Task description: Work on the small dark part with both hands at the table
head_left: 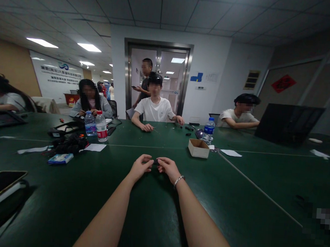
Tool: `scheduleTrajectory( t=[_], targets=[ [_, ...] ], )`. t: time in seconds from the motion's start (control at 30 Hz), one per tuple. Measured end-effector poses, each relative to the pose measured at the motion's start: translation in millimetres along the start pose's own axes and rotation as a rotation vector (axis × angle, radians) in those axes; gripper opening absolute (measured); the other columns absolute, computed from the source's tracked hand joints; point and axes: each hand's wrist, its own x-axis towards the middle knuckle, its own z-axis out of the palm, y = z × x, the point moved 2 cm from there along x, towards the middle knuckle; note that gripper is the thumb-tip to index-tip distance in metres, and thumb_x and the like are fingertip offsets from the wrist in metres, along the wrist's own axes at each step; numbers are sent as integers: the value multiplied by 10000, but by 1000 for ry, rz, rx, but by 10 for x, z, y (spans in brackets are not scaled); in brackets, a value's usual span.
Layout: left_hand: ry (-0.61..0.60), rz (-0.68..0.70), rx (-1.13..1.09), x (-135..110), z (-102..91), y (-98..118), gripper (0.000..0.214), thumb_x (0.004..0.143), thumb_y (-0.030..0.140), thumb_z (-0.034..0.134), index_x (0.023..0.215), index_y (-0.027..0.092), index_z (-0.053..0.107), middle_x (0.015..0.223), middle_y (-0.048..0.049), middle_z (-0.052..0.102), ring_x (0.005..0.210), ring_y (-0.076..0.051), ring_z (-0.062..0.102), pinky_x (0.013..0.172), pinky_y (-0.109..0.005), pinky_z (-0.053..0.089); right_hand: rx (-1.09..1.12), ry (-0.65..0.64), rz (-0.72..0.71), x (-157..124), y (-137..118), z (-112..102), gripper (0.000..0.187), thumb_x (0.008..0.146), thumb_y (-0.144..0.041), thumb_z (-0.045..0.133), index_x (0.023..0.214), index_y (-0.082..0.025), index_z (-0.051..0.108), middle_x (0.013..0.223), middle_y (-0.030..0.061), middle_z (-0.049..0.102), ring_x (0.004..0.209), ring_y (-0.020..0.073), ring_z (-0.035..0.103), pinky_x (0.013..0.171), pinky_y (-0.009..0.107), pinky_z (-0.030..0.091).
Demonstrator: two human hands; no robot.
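Note:
Both my hands meet over the middle of the green table [104, 194]. Between them is a small black object [156, 161], too small and dark for me to name. My left hand [141, 166] pinches its left side between thumb and fingers. From the other side, my right hand [168, 167] has its fingertips closed on the same object. A silver bangle [179, 181] circles my right wrist. Beyond my right hand stands an open cardboard box [198, 149]; its inside bottom is mostly hidden.
Two water bottles [101, 127] stand back left, near a black bundle of straps [68, 143] and a blue-white packet [60, 159]. Another bottle [209, 130] is behind the box. A phone [2, 182] lies near left. Across the table sits a person [154, 109]; others are around.

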Motion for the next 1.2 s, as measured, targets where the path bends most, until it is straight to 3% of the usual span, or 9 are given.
scheduleTrajectory(
  t=[0.1,0.27,0.43,0.63,0.73,0.87,1.0,1.2],
  targets=[
    [-32,17,-16,5,-19,8,426,628,428,708,917,141,588,834,-66,586,678,-126,576,589,-220,490,-1,-18,6,-4,-3,2,363,654,-337,707,914,-94,634,585,23,589,480,93,530,458,191,439],
    [-1,-24,15,32,-4,-14,415,714,523,570,804,118,585,604,-15,530,505,-93,506,451,-181,411,-32,-52,9,-30,-29,18,328,625,-278,726,897,-117,637,599,2,584,482,83,528,478,188,449],
    [-38,-13,-45,35,9,-14,402,665,463,654,893,143,570,634,-2,533,523,-89,522,477,-182,424,-21,-26,6,-35,-29,16,329,612,-271,730,881,-115,624,577,-4,574,489,92,535,474,190,449],
    [-18,-56,-3,47,21,-47,378,696,479,622,781,116,563,619,-22,548,528,-97,534,486,-188,443,-29,-29,11,-29,-15,8,339,604,-266,734,889,-119,624,599,-6,577,503,88,541,475,182,450],
    [7,-45,36,26,29,-34,373,713,464,617,870,129,575,755,-61,590,576,-115,573,517,-214,481,-27,-21,8,-19,-7,2,329,613,-264,731,887,-118,624,600,-4,578,502,87,541,477,183,453],
    [-46,40,-13,-20,12,27,431,657,359,710,1026,189,567,987,-86,574,741,-141,604,607,-231,515,-18,-15,10,-9,1,-2,321,622,-263,730,888,-119,623,584,-5,572,494,92,540,474,191,456],
    [-50,13,-29,-15,-18,32,366,655,383,711,916,143,619,869,-82,594,737,-138,595,629,-224,513,-26,-19,10,-22,-16,5,309,619,-261,724,878,-122,625,599,-5,569,503,92,541,480,197,454],
    [17,-36,25,62,-5,-79,396,678,481,653,815,113,608,694,-57,596,605,-124,579,531,-217,495,-51,-71,-19,-56,-56,33,357,550,-202,748,867,-137,599,636,-26,568,504,80,531,487,193,445]
  ],
)
